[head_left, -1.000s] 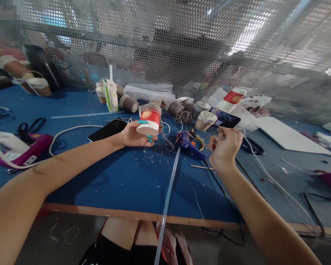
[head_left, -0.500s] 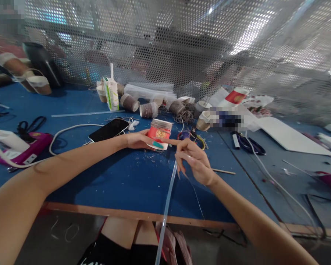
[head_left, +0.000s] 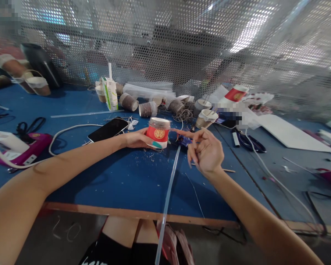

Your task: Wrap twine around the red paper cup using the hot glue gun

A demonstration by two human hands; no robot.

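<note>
My left hand [head_left: 139,139] is wrapped round a red and white paper cup [head_left: 157,134] with a gold emblem. Brown cord circles the cup's upper part, below its pale top. To the right, my right hand [head_left: 206,151] has its index finger stretched toward the cup's upper right edge. Its other fingers are loosely bent and apart, with nothing visible in them. Behind that hand lies a blue tool [head_left: 184,140], partly hidden. A long translucent stick [head_left: 169,187] runs from near the tool over the table edge. A thin strand [head_left: 194,191] lies below my right hand.
A phone [head_left: 109,130] lies left of the cup. Behind stand a drink carton [head_left: 110,94], cord-wrapped cups [head_left: 148,109] and tangled cord [head_left: 185,111]. At left is a purple power strip [head_left: 35,147] with a white cable. A white board [head_left: 295,136] lies right; a perforated metal screen [head_left: 160,48] closes the back.
My right hand has moved right, its index finger shifting from the cup's front to beside its upper edge. The cup has turned slightly in my left hand, showing its emblem more fully.
</note>
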